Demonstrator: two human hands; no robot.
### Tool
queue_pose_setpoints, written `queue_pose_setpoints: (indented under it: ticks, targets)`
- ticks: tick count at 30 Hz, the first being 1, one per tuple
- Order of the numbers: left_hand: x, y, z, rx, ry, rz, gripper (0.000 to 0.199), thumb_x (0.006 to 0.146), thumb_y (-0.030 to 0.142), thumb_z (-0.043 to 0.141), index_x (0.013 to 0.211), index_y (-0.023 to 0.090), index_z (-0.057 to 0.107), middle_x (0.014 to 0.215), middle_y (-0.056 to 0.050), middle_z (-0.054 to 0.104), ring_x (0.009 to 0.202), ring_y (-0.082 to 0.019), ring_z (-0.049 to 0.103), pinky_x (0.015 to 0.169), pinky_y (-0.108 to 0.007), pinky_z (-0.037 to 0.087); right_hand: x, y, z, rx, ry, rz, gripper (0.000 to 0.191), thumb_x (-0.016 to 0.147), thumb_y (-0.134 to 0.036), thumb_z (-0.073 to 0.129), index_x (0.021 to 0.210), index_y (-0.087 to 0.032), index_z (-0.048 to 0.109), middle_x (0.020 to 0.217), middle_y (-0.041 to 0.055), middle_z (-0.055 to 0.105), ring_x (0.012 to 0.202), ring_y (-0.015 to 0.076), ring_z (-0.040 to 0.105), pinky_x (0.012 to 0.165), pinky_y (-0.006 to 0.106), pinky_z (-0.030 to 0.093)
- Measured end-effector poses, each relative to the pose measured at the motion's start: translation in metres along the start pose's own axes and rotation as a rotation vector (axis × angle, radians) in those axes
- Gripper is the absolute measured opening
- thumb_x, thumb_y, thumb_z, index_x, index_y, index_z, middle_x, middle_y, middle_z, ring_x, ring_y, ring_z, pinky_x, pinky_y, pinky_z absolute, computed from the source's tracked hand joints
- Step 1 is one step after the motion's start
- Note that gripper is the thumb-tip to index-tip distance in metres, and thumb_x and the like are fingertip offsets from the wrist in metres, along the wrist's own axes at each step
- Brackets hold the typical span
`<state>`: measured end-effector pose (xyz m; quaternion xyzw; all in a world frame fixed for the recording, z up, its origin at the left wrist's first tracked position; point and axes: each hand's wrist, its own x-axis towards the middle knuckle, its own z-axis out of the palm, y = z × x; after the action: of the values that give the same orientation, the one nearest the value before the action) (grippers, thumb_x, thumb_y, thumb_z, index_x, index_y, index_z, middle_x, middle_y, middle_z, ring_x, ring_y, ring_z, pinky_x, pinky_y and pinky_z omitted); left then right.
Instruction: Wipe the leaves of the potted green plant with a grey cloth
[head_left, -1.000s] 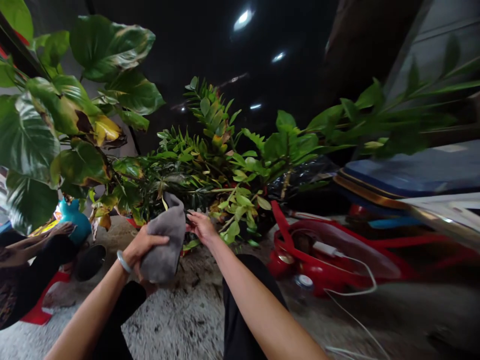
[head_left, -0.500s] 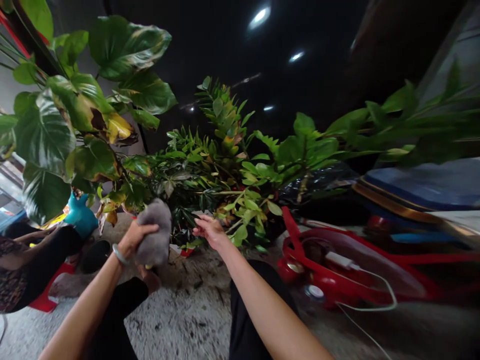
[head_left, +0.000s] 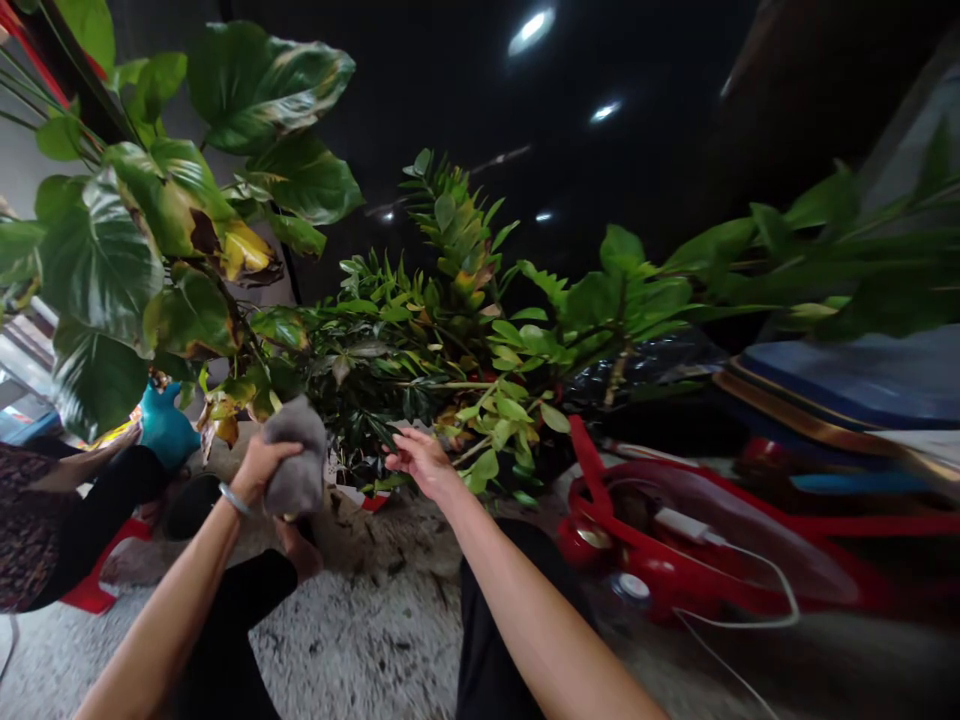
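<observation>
My left hand (head_left: 268,468), with a bangle on its wrist, is closed around a grey cloth (head_left: 296,460) that looks soft and bunched. To the right of it, my right hand (head_left: 421,462) reaches into the low foliage. Its thumb and fingers pinch the tip of a dark green leaf (head_left: 381,430) on a leafy plant (head_left: 360,385); the fingertips are partly hard to make out. Lighter green leaves (head_left: 504,410) on a stem hang just right of this hand.
Large broad leaves (head_left: 101,255) hang at the left. A person in dark clothing (head_left: 30,520) sits there on a red stool (head_left: 101,580), near a teal pot (head_left: 166,425). At right lie a red basket-like object (head_left: 667,570) with a white cable and stacked blue items (head_left: 847,380).
My left hand and the grey cloth have moved slightly left and down, away from the right hand. The right hand stays at the leaf. The view has shifted a little.
</observation>
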<state>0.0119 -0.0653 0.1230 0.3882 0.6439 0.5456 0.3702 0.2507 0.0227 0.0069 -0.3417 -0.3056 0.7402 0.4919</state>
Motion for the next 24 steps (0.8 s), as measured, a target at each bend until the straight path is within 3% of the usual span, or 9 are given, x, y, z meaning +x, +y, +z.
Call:
queue_pose_setpoints:
  ticks: [3, 6, 10, 12, 14, 17, 19, 21, 24]
  targets:
    - [-0.030, -0.007, 0.011, -0.040, -0.153, -0.023, 0.043, 0.047, 0.021, 0.091, 0.087, 0.015, 0.075, 0.082, -0.006, 0.078, 0.078, -0.027, 0.072, 0.077, -0.037, 0.058, -0.001, 0.001, -0.004, -0.011, -0.010, 0.003, 0.013, 0.068, -0.020, 0.078, 0.072, -0.018, 0.066, 0.060, 0.0014, 0.072, 0.041, 0.0139, 0.062, 0.045, 0.026, 0.058]
    - [-0.043, 0.033, 0.021, -0.129, -0.119, 0.109, 0.050, 0.049, 0.025, 0.092, 0.096, 0.017, 0.076, 0.090, -0.005, 0.080, 0.085, -0.028, 0.074, 0.079, -0.037, 0.060, -0.001, 0.000, -0.007, -0.013, -0.025, 0.003, 0.013, 0.070, -0.020, 0.077, 0.073, -0.018, 0.065, 0.062, 0.0019, 0.073, 0.043, 0.0144, 0.064, 0.046, 0.027, 0.059]
    - [-0.019, 0.089, 0.038, -0.200, -0.049, 0.316, 0.061, 0.052, 0.032, 0.093, 0.109, 0.019, 0.075, 0.105, -0.007, 0.079, 0.098, -0.030, 0.073, 0.085, -0.039, 0.061, 0.001, -0.002, -0.007, -0.010, -0.032, -0.003, 0.013, 0.072, -0.020, 0.077, 0.076, -0.018, 0.064, 0.065, 0.0029, 0.075, 0.044, 0.0148, 0.065, 0.048, 0.027, 0.060]
    - [-0.001, 0.086, 0.049, -0.188, -0.036, 0.343, 0.057, 0.052, 0.033, 0.093, 0.105, 0.019, 0.076, 0.103, -0.008, 0.079, 0.099, -0.031, 0.073, 0.087, -0.040, 0.060, 0.001, -0.003, -0.007, -0.005, -0.031, -0.007, 0.014, 0.072, -0.021, 0.077, 0.075, -0.018, 0.064, 0.064, 0.0025, 0.075, 0.043, 0.0145, 0.065, 0.046, 0.026, 0.059]
    - [0.009, 0.062, 0.058, -0.134, -0.060, 0.308, 0.049, 0.051, 0.031, 0.093, 0.096, 0.018, 0.077, 0.096, -0.008, 0.079, 0.098, -0.032, 0.073, 0.090, -0.043, 0.059, 0.001, -0.003, -0.008, 0.001, -0.030, -0.010, 0.016, 0.072, -0.022, 0.078, 0.075, -0.019, 0.063, 0.064, 0.0016, 0.074, 0.043, 0.0142, 0.064, 0.045, 0.026, 0.059]
    - [-0.001, 0.012, 0.063, -0.031, -0.229, 0.175, 0.040, 0.051, 0.027, 0.092, 0.088, 0.019, 0.078, 0.089, -0.008, 0.079, 0.092, -0.033, 0.073, 0.095, -0.048, 0.056, -0.002, -0.004, -0.013, 0.013, -0.026, -0.014, 0.020, 0.069, -0.023, 0.081, 0.074, -0.020, 0.062, 0.060, -0.0016, 0.070, 0.043, 0.0146, 0.064, 0.045, 0.027, 0.059]
    - [-0.019, -0.003, 0.061, -0.005, -0.353, 0.081, 0.037, 0.052, 0.027, 0.091, 0.087, 0.020, 0.079, 0.089, -0.008, 0.080, 0.090, -0.032, 0.074, 0.094, -0.049, 0.056, -0.003, -0.006, -0.017, 0.020, -0.026, -0.016, 0.024, 0.065, -0.024, 0.083, 0.073, -0.020, 0.061, 0.056, -0.0041, 0.067, 0.042, 0.0144, 0.062, 0.046, 0.028, 0.060]
    - [-0.034, 0.008, 0.057, -0.018, -0.402, 0.064, 0.040, 0.053, 0.025, 0.091, 0.091, 0.019, 0.080, 0.093, -0.008, 0.080, 0.091, -0.032, 0.074, 0.093, -0.047, 0.057, -0.004, -0.007, -0.019, 0.024, -0.028, -0.017, 0.025, 0.063, -0.024, 0.083, 0.072, -0.020, 0.060, 0.056, -0.0040, 0.067, 0.042, 0.0137, 0.061, 0.047, 0.029, 0.060]
    - [-0.035, 0.056, 0.054, -0.104, -0.292, 0.193, 0.052, 0.052, 0.025, 0.092, 0.101, 0.016, 0.078, 0.100, -0.009, 0.080, 0.093, -0.030, 0.074, 0.089, -0.042, 0.059, -0.004, -0.007, -0.017, 0.015, -0.025, -0.018, 0.022, 0.064, -0.024, 0.082, 0.073, -0.018, 0.062, 0.063, 0.0012, 0.073, 0.043, 0.0131, 0.062, 0.046, 0.027, 0.058]
